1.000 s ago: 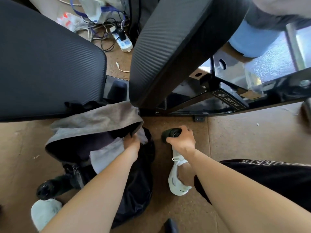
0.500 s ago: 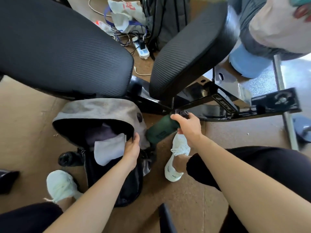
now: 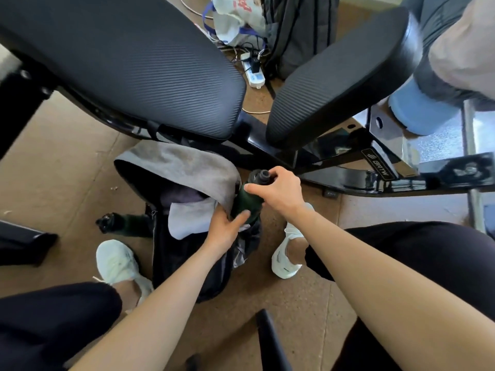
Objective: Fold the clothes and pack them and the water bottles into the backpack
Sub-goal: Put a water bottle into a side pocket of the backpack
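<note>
A black backpack (image 3: 187, 266) with a grey flap (image 3: 182, 164) stands open on the floor between my feet, with folded grey and dark clothes (image 3: 187, 215) inside. My right hand (image 3: 278, 191) grips a dark green water bottle (image 3: 246, 202) near its black cap, upright at the backpack's right side. My left hand (image 3: 225, 228) holds the backpack's right edge, its thumb against the bottle's lower part. A second dark bottle (image 3: 126, 223) sticks out at the backpack's left side.
Two black padded bench cushions (image 3: 134, 62) on a black metal frame (image 3: 375, 172) hang over the backpack. Behind them lie a power strip (image 3: 254, 73), cables, a white bag and another dark backpack (image 3: 297, 28). My white shoes (image 3: 117, 263) flank the pack on the cork floor.
My right hand lifted the green bottle off the floor, turned it upright and brought it to the backpack's right side. My left hand shifted to the backpack's right edge and touches the bottle.
</note>
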Demonstrator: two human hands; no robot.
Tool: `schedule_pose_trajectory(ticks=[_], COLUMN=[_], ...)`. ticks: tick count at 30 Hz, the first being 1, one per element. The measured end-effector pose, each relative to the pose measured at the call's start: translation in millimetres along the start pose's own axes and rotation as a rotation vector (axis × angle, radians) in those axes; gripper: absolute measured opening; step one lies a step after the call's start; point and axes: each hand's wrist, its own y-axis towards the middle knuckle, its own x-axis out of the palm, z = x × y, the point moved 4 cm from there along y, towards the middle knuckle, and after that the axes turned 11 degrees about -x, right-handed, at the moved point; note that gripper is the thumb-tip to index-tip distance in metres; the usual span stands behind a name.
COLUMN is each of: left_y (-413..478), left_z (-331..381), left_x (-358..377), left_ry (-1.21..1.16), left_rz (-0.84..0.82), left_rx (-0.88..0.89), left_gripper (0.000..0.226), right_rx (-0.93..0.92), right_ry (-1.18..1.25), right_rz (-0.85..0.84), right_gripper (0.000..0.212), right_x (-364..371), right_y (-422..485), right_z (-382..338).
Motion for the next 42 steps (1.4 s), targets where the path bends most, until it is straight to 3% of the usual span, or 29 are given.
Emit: schedule_pose_trajectory(ticks=[2, 6, 10, 13, 15, 20, 22, 25, 31, 36, 40, 42], left_y=[2.5, 5.7, 17.4, 25.3, 29.9, 40.4, 45.0, 52.0, 59.7, 58.1, 57.5, 58.2], left_z=[-3.7, 7.2, 1.2, -5.7, -8.3, -10.6, -10.6, -7.2, -5.0, -9.5, -16.3, -15.5], left_x=[0.2, -1.2, -3.8, -6.5, -5.9, -9.1, -11.8, -16.1, -27.4, -37.5, -38.1, -33.7], left_ry=[0.093, 0.169, 0.057, -0.015, -0.067, -0.129, -0.136, -0.175, -0.245, -0.306, -0.291, -0.281], left_rz=[0.098, 0.305, 0.283, 0.283, 0.269, 0.261, 0.266, 0.298, 0.334, 0.361, 0.399, 0.409], left_rx=[0.006, 0.029, -0.028, -0.035, -0.065, -0.082, -0.083, -0.077, -0.123, -0.133, -0.113, -0.121], left_gripper=[0.078, 0.098, 0.088, 0.085, 0.083, 0.077, 0.063, 0.062, 0.044, 0.052, 0.077, 0.086], right_rx=[-0.014, -0.048, 0.047, 0.195, 0.293, 0.461, 0.437, 0.371, 0.166, 0.077, 0.185, 0.169], right_ry=[-0.041, -0.127, 0.196, 0.345, 0.257, 0.095, 0.076, 0.051, -0.304, -0.498, -0.241, -0.065], right_rz=[-0.048, -0.099, -0.159, -0.050, -0.022, -0.252, -0.293, -0.364, -0.414, -0.475, -0.277, -0.206], right_gripper=[0.057, 0.071, 0.056, 0.038, 0.025, 0.018, 0.025, 0.035, 0.018, 0.029, 0.012, 0.019], right_x=[7.2, 17.7, 20.3, 24.5, 31.5, 72.5, 87.6, 106.3, 122.8, 132.5, 121.1, 118.0], right_y=[2.0, 6.6, 10.6, 13.1, 11.2, -3.6, -3.9, -0.2, 31.7, 50.6, 40.3, 29.4], right_z=[-0.2, -2.0, 9.3, 36.1, 66.7, 141.7, 152.9, 157.0, 159.5, 154.0, 157.5, 156.3])
